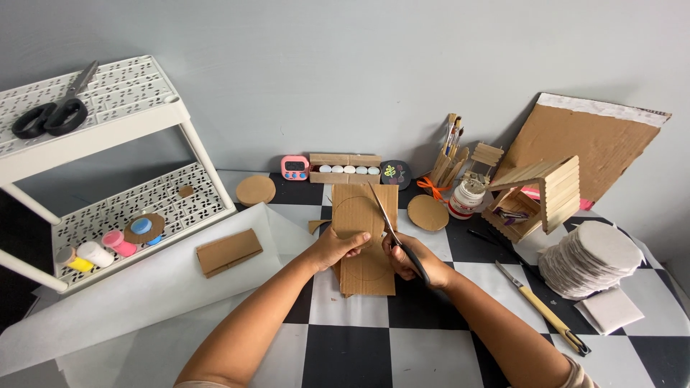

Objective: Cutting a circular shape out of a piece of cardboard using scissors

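Brown corrugated cardboard sheet (365,241), rectangular, lay flat on the checkered table (402,345), long side running away toward the back edge, roughly mid-table. Two circle outlines were pencilled on it, one near the far end, one near the near end. Scissors (392,228) with silver blades and black handles were open, blades angled toward the back edge, biting into the sheet's right side between the circles. A small cardboard offcut (317,225) lay just beside the sheet's left edge.
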